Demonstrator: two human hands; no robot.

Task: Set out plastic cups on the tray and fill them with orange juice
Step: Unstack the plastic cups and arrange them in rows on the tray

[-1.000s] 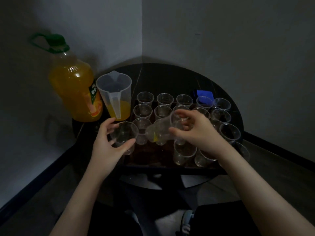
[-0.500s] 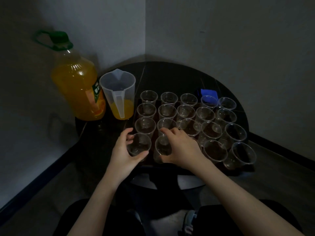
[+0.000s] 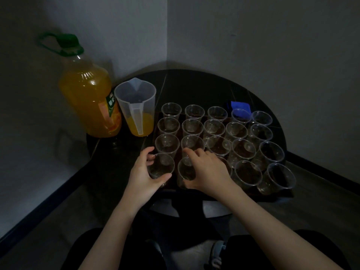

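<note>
Legs: dark-clothed knees (image 3: 109, 248) at the bottom edge, a shoe (image 3: 217, 256) on the floor between them
Left hand: left hand (image 3: 143, 175) curls round the near-left cup (image 3: 161, 167), thumb on the cup's near side, fingers on its far-left side; the cup stands upright at the near-left corner of the cup grid, at the tray's left edge
Right hand: right hand (image 3: 207, 172) lies over the second front cup (image 3: 185, 172), thumb low on the near wall, fingers bent over the far rim; it grips this cup, which stands just right of the left-hand cup, not touching it
Tray: dark tray (image 3: 276, 194) under the cups, its near edge showing along the table's front; in the dim light its other edges are hard to make out
Cups: clear plastic cups (image 3: 241, 148) stand upright in close rows across the tray, most touching their neighbours; all look empty, though the dimness leaves small residues uncertain; the near-right cup (image 3: 276, 178) stands at the tray's front right corner
Table: round black table (image 3: 194, 86) pushed into the corner of two grey walls
Jug: translucent measuring jug (image 3: 136, 108) left of the far cup rows, a shallow layer of orange juice in its base
Bottle: large orange juice bottle (image 3: 87, 98) with a green cap and carry handle, just left of the jug, nearly full
Blue item: small blue object (image 3: 240, 106) behind the far-right cups, what it is I cannot tell
</note>
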